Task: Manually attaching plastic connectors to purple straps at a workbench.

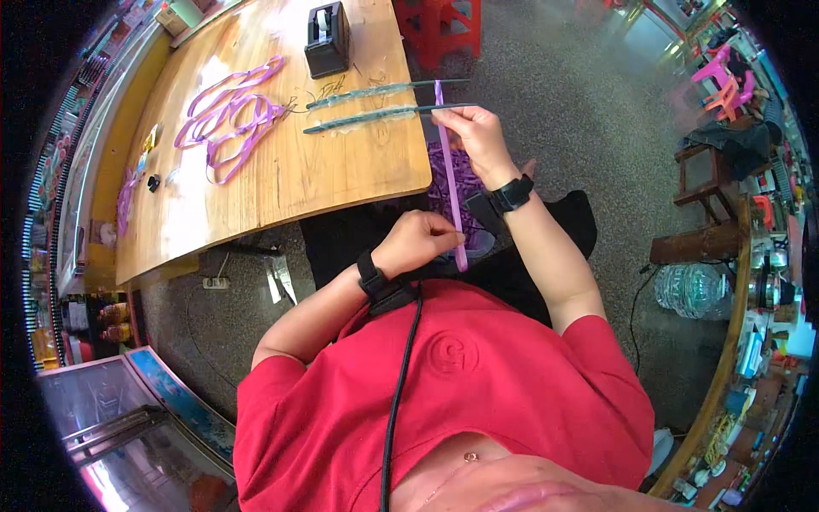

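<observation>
Tension on the purple strap (pixel 451 179) seems to me the weak point. If the two hands pull unequally, or if one pinch is too light, the flat strip could twist, slip away and drop toward the purple heap (pixel 469 175) that lies lower, beyond the right edge of the worktop (pixel 324 179). A second risk comes from the two dark green rods (pixel 367 119): their ends stick out past this same edge, so a push from the right hand (pixel 478 141) could turn them or drag them along the worktop. The clear film around the rods may also catch the strap, if it is sticky, which I cannot judge.

As for position, the strap runs just outside the right edge of the worktop, from the rod ends down to a place near the person's body. The fingers of the right hand pinch it close to its upper end, beside the nearer rod; whether they also touch this rod is not clear. The fingers of the left hand (pixel 409 244) grasp it near its lower end, and a short tail hangs below them. Between both pinches the strap looks almost straight. Its top meets the farther rod, but I cannot tell if it is looped around.
</observation>
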A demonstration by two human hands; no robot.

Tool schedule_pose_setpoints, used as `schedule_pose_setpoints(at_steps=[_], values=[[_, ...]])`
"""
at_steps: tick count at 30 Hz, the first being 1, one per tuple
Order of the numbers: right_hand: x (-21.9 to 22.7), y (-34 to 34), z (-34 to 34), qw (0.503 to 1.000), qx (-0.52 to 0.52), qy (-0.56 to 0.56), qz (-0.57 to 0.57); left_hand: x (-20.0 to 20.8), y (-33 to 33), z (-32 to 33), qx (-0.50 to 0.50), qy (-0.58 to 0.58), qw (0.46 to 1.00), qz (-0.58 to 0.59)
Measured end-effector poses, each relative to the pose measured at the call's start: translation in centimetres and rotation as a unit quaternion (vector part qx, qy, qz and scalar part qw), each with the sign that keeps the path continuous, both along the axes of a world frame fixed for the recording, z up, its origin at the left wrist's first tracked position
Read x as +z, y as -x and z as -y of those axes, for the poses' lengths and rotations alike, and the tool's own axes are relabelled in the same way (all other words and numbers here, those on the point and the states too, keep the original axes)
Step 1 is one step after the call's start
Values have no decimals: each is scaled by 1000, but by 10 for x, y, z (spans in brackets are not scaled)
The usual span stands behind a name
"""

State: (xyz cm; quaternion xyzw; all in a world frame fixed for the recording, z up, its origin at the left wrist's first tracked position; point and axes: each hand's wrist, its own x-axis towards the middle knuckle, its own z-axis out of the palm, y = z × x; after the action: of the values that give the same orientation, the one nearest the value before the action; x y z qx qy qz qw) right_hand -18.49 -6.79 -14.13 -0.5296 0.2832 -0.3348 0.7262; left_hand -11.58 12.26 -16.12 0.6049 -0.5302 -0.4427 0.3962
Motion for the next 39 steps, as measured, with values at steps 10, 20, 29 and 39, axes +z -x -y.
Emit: schedule_pose_setpoints(at_steps=[10,20,29,39], values=[[9,1,-4,996,-24,80,-42,26,2,-3,-34,-23,999,15],[12,10,-14,996,49,60,-52,41,3,-9,-39,-26,998,35],[31,24,-19,992,48,104,-58,97,8,-24,-233,146,962,-4],[71,81,-39,742,48,668,-36,143,-9,-23,-203,179,963,-9]])
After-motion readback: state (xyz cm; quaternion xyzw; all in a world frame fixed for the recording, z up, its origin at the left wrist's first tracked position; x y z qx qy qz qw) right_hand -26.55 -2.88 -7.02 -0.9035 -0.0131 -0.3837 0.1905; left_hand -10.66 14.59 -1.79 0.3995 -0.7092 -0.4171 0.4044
